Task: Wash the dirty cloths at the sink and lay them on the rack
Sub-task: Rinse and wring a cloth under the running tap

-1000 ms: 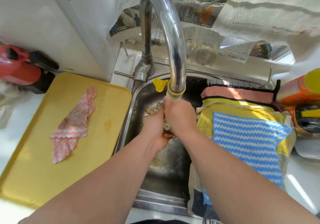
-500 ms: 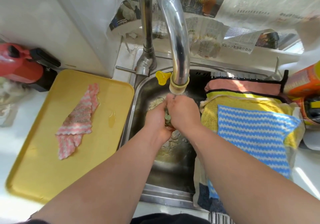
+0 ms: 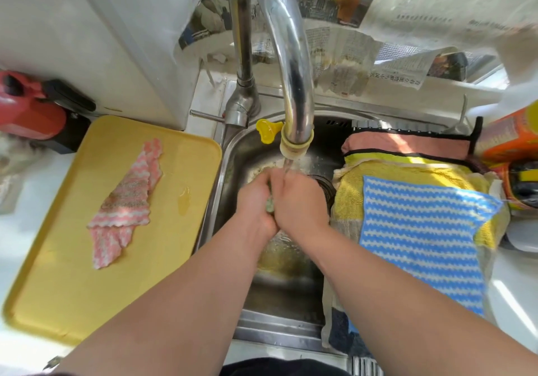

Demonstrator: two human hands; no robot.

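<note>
I see my left hand [image 3: 256, 201] and right hand [image 3: 300, 198] clenched together round a green cloth [image 3: 270, 207] over the sink [image 3: 233, 154], under water from the tap [image 3: 294, 90]. A pink cloth [image 3: 128, 201] lies on the tray [image 3: 58, 288]. I cannot read the newspaper [image 3: 407, 11].

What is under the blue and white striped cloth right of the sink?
A fluffy yellow towel lies under the blue and white striped cloth; what supports the towel is covered.

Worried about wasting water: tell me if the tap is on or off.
On. A stream of water falls from the faucet onto the left hand and right hand, which squeeze a cloth.
</note>
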